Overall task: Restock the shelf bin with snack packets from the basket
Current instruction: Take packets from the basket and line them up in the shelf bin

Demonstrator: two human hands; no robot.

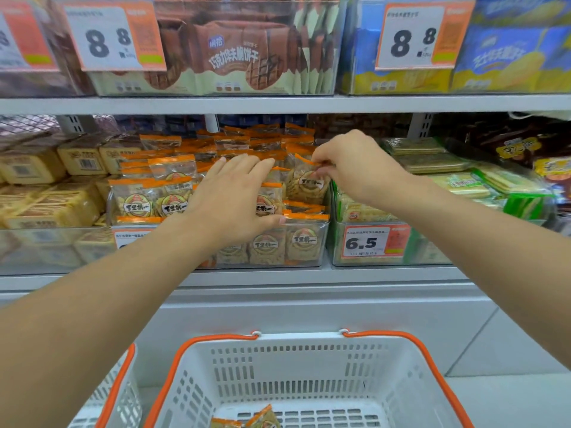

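A clear shelf bin (324,242) on the middle shelf holds several orange-topped snack packets (154,196) with round labels. My left hand (234,199) lies flat with straight fingers on the packets in the bin's middle. My right hand (352,165) pinches the orange top edge of one snack packet (306,183) at the bin's right side. Below, a white basket (309,366) with orange handles stands in front of the shelf, with a couple of packets (262,417) lying on its bottom.
Yellow biscuit packs (46,193) fill the bin to the left, green packs (463,186) the bin to the right with a 6.5 price tag (375,242). The shelf above (278,103) carries brown and blue boxes. A second basket's edge (120,393) shows at lower left.
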